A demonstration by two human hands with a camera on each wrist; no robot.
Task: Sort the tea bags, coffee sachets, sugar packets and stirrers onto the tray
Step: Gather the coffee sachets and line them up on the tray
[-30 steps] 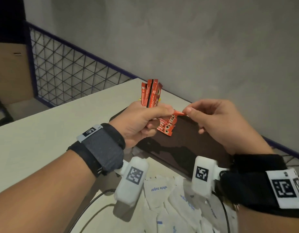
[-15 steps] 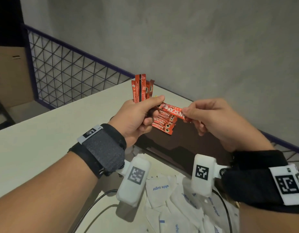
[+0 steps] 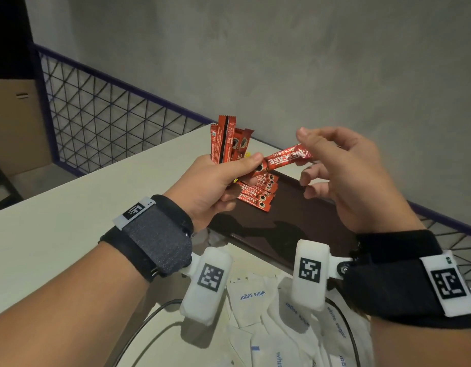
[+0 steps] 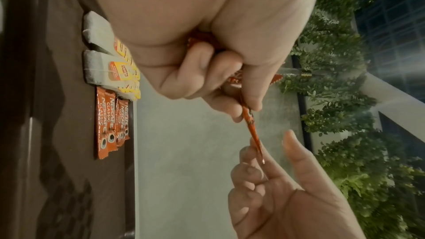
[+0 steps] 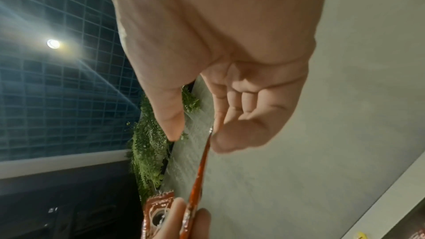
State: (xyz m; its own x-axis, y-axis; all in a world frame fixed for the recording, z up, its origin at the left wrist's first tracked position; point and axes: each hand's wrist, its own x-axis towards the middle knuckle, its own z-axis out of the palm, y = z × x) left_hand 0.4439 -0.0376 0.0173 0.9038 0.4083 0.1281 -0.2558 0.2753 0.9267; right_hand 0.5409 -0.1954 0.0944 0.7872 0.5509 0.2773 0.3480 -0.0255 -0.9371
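Head view: the left hand (image 3: 215, 181) grips a bundle of red coffee sachets (image 3: 227, 140) upright and pinches one end of a single sachet (image 3: 284, 161); the right hand (image 3: 348, 176) has loose, spread fingers, with the sachet's other end at them. More sachets lie on the dark tray (image 3: 295, 215); sugar packets (image 3: 255, 295) lie on the pale surface (image 3: 70, 207)

Left wrist view: tea bags (image 4: 101, 61) sit beside the tray's sachets (image 4: 110, 121)

Right wrist view: thumb and forefinger are apart, the sachet edge (image 5: 202, 166) against the forefinger
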